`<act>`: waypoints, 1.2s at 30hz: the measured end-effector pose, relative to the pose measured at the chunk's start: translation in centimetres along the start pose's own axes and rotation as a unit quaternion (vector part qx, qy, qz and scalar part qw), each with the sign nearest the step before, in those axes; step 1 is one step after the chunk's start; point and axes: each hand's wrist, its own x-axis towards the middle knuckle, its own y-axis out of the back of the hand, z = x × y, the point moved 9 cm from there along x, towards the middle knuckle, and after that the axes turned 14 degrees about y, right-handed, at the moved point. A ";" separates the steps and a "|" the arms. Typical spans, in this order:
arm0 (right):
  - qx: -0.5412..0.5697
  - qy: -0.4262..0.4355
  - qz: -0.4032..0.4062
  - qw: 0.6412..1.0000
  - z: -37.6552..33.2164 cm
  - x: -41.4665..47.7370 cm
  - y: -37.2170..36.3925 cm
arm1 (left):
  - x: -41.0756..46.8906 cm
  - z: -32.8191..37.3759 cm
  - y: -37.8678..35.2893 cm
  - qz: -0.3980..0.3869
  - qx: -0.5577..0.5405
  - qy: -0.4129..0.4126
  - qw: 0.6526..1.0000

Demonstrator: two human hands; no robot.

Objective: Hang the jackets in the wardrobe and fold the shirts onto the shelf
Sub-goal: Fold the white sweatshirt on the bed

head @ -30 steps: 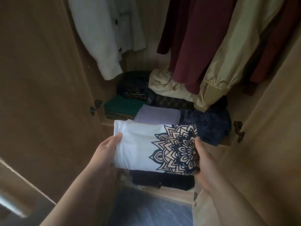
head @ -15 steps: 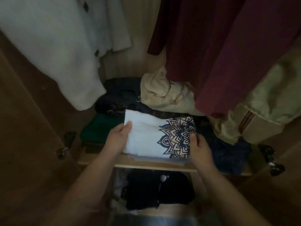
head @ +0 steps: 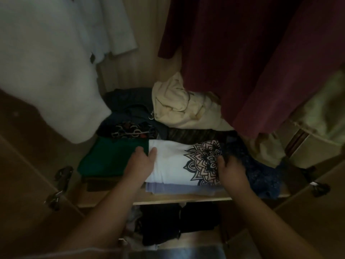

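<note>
A folded white shirt with a dark mandala print (head: 171,161) lies on top of a folded lavender shirt (head: 177,188) on the wooden shelf (head: 168,200). My left hand (head: 141,163) holds the shirt's left edge, thumb on top. At the right edge my right hand (head: 231,171) holds it, with the thumb on the print. Above the shelf hang a white jacket (head: 46,71), a maroon garment (head: 252,62) and a beige jacket (head: 317,128).
A folded green shirt (head: 108,159) lies left of the white one, a dark blue patterned garment (head: 261,174) right of it. Behind are a crumpled cream garment (head: 183,109) and dark clothes. More dark clothes (head: 177,221) fill the lower shelf. Open doors with hinges (head: 61,176) flank both sides.
Both hands carried the white shirt forward into the wardrobe and set it down on the lavender shirt. My view has moved closer to the shelf.
</note>
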 end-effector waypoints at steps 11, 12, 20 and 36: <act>-0.162 0.216 -0.144 0.952 -5.3 -0.3 -5.1 | -5.8 6.5 -7.4 -0.019 0.299 -0.292 0.908; -0.152 0.209 -0.149 0.954 -4.8 -0.1 -5.5 | -5.2 6.2 -7.8 -0.019 0.301 -0.280 0.911; -0.093 0.187 -0.200 0.957 -4.5 0.8 -5.5 | -5.3 6.8 -7.5 -0.004 0.303 -0.275 0.912; -0.037 0.182 -0.038 0.982 3.8 -18.7 15.6 | -30.8 9.4 -10.5 0.025 0.204 -0.358 0.911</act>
